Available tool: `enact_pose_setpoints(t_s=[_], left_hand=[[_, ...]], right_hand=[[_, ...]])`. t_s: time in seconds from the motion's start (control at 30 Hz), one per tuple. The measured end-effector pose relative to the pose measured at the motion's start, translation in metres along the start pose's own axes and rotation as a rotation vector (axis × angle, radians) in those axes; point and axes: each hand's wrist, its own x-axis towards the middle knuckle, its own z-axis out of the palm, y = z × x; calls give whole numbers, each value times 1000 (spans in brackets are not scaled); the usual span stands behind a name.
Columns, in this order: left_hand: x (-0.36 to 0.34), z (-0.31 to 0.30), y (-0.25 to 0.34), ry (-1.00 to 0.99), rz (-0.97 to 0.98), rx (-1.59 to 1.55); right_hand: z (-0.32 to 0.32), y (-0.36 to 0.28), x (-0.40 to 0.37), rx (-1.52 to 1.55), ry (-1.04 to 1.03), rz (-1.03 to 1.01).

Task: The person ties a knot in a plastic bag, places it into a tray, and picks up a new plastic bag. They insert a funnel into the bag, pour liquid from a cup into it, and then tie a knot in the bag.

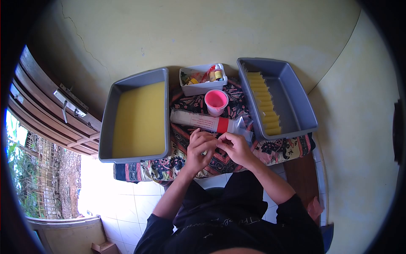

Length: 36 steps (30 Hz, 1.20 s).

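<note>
My left hand (200, 149) and my right hand (235, 148) meet in front of me over the patterned cloth. Both have their fingers curled into a pinch, with the fingertips close together. Anything thin between them is too small to make out. Just beyond the hands lies a long clear plastic packet (192, 120) with printed lettering and a red band. Its loose transparent end (243, 127) spreads out past my right hand. Behind the packet stands a white cup with a pink inside (216, 100).
At left, a grey tub (166, 114) holds yellow liquid (139, 120). Another grey tub (292, 97) at right contains a row of yellow-filled plastic tubes (263, 101). A white basket (198, 89) with small bottles stands at the back, against the wall. The patterned cloth (270, 156) covers the table.
</note>
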Motion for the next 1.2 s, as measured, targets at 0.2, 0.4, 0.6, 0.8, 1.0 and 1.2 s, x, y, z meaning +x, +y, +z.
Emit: enact_pose_setpoints(t_s=[0.2, 0.4, 0.6, 0.8, 1.0, 1.2], left_hand=[[-2, -2, -9, 9, 263, 218], [-3, -7, -9, 90, 312, 242], [7, -11, -3, -35, 192, 132], [25, -29, 12, -247, 247, 220], [22, -14, -6, -167, 179, -19], [9, -2, -12, -175, 151, -8]], right_hand=[[1, -3, -2, 164, -87, 134], [2, -5, -3, 349, -168, 324], [-5, -7, 1, 454, -126, 326], [-21, -18, 3, 395, -115, 324], [-12, -17, 7, 353, -49, 171], [-9, -8, -3, 332, -11, 163]])
